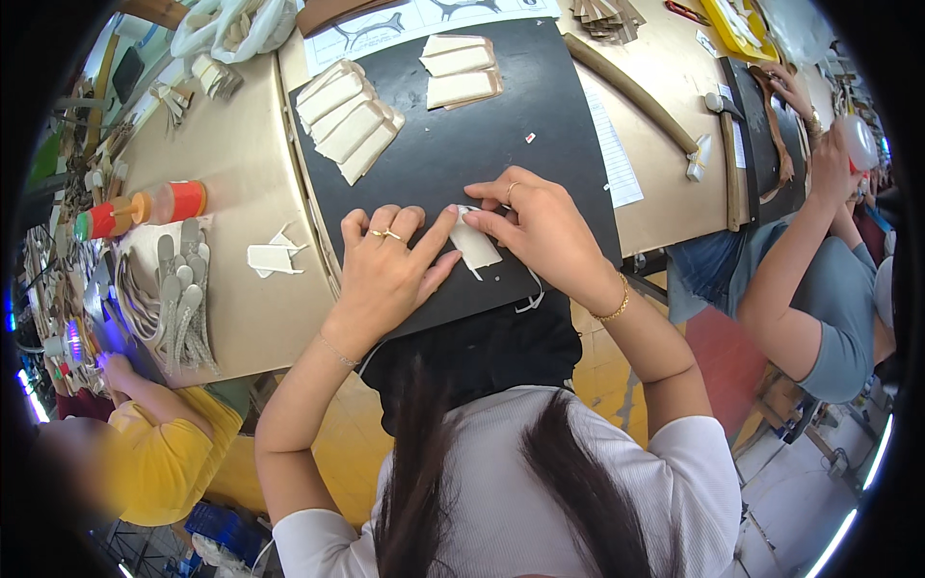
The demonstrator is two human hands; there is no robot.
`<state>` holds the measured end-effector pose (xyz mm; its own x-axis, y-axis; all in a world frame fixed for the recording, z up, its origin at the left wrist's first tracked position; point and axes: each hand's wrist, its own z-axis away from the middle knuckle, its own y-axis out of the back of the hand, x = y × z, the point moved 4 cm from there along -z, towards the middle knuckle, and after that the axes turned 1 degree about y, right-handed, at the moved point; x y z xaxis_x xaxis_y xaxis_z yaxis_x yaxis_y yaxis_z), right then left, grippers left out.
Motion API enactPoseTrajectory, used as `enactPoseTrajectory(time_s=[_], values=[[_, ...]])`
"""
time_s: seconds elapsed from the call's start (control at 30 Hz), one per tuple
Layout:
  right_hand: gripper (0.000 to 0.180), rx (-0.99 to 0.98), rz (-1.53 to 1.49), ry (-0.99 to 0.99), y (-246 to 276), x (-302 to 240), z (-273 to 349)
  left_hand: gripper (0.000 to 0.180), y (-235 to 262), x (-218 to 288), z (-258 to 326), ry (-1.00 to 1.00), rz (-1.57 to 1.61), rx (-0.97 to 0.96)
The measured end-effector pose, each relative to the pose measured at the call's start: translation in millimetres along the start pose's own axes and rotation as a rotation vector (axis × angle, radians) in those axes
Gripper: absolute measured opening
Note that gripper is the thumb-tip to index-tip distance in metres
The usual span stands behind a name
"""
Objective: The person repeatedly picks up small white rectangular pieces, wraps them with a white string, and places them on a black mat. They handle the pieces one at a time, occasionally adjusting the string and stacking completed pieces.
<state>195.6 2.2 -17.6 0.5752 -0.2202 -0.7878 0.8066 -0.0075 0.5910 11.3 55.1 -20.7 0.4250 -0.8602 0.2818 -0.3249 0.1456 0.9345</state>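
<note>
A small cream strip of leather-like material (479, 247) lies on the black work board (540, 135) right in front of me, a narrow sliver at its lower end. My right hand (544, 226) pinches its upper edge between thumb and index finger. From the left, my left hand (390, 265) touches the upper left corner with its index fingertip; its thumb is spread apart beside the strip and the other fingers are bent. Farther up the board lie two overlapping rows of similar cream pieces, a left stack (352, 120) and a right stack (462, 72).
Left of the board are loose cream scraps (275, 257), orange-labelled jars (178, 202) and a bundle of grey straps (183, 294). At right lie a long curved wooden piece (631, 91), a hammer (727, 144) and a yellow tray (742, 29). Co-workers sit on both sides.
</note>
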Motion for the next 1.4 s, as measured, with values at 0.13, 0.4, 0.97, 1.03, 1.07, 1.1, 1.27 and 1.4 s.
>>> enactPoseTrajectory(time_s=[0.13, 0.4, 0.97, 1.03, 1.07, 1.1, 1.27, 1.4], values=[[0.025, 0.015, -0.015, -0.061, 1, 1, 4, 0.049, 0, 2, -4, -0.026, -0.037, -0.031], [0.014, 0.188, 0.128, 0.106, -7, -7, 26, 0.046, -2, 8, -6, -0.022, -0.055, -0.012], [0.031, 0.149, 0.453, 0.323, -11, -8, 42, 0.046, -3, 10, -7, -0.019, 0.002, 0.031], [0.029, 0.141, 0.291, 0.228, -10, -5, 40, 0.047, -3, 10, -7, -0.02, 0.005, 0.025], [0.029, 0.136, 0.211, 0.182, -9, -4, 38, 0.047, -3, 10, -6, -0.02, 0.005, 0.023], [0.028, 0.14, 0.185, 0.173, -8, -5, 36, 0.047, -3, 10, -6, -0.018, 0.008, 0.02], [0.023, 0.099, 0.188, 0.112, -4, -4, 21, 0.047, -4, 10, -6, -0.013, 0.019, 0.017], [0.019, 0.076, 0.299, 0.191, -3, -7, 17, 0.046, -4, 10, -6, -0.01, 0.013, 0.018]])
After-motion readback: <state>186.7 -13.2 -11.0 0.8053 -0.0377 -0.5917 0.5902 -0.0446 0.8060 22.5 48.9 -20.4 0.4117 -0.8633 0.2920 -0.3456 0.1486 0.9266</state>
